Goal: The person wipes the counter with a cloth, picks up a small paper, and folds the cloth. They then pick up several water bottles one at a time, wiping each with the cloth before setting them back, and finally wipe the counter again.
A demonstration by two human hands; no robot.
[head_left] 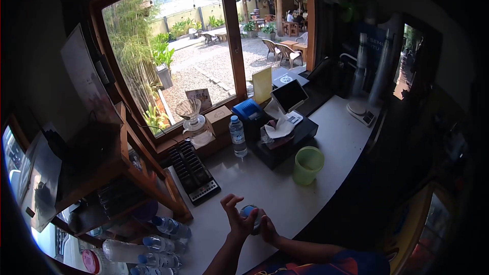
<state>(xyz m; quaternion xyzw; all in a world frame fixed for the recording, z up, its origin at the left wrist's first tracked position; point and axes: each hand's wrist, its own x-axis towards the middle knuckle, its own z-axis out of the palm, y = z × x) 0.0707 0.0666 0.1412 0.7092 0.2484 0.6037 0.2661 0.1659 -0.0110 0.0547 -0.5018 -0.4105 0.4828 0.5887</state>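
the left forearm rises from the counter's [270, 175] near edge; the right comes in nearly level from the right. the left hand [237, 221] is half open, its thumb against a bottle [248, 211] with a blue top, its raised fingers bent. the right hand [268, 232] is loosely curled at the bottle's other side; how firmly it grips, i cannot tell. the bottle is between the hands, by the near edge.

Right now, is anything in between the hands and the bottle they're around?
Nothing visible is in the way: the right hand holds the bottle, and the left hand is at its top.
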